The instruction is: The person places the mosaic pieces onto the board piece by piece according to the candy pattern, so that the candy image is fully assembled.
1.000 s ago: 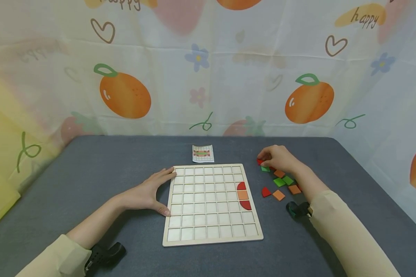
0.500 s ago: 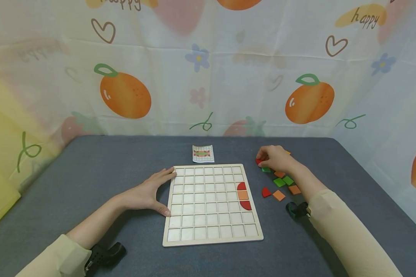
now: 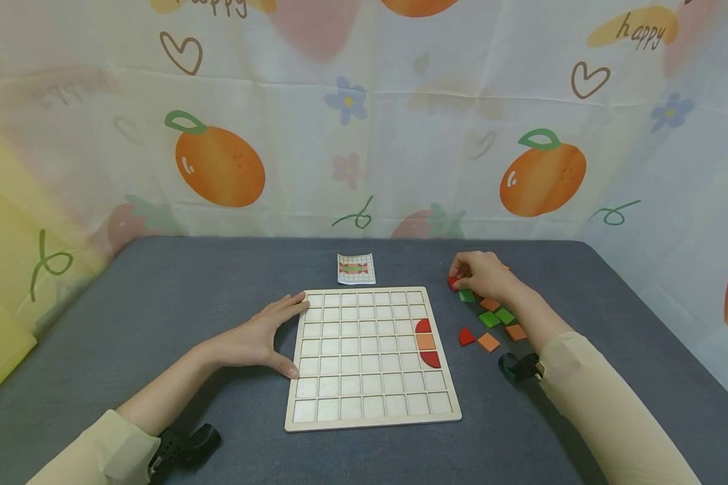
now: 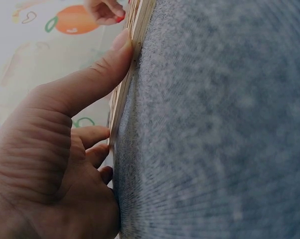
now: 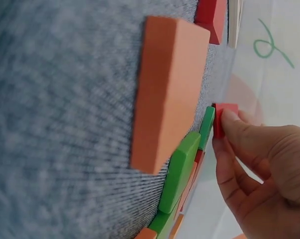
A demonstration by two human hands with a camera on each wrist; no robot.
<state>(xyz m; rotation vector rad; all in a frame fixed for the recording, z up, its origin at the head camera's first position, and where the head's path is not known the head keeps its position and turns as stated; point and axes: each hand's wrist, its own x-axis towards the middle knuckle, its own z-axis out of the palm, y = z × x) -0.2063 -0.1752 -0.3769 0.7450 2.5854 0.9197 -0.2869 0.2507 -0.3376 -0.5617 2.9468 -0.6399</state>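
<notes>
A wooden grid board (image 3: 370, 426) lies flat on the table. Along its left edge rests my left hand (image 3: 251, 340), thumb and fingertips spread and touching the rim; the left wrist view shows the thumb (image 4: 107, 69) on the board's edge (image 4: 121, 99). At its right side the grid holds two red rounded pieces (image 3: 423, 326) with an orange square (image 3: 425, 341) between them. My right hand (image 3: 488, 276), behind the loose pieces, pinches a red piece (image 5: 225, 118) between thumb and fingers. A green tile (image 3: 466, 296) lies just below that hand.
Several loose tiles lie right of the board, among them an orange tile (image 3: 488, 342), a red rounded piece (image 3: 466, 336) and a green tile (image 3: 489, 319). A small printed pattern card (image 3: 356, 269) lies behind the board. A patterned curtain (image 3: 364, 135) hangs behind the table (image 3: 236, 269).
My right hand keeps hold of the red piece and has shifted slightly, uncovering more of an orange tile behind it. The left hand and the board have not moved.
</notes>
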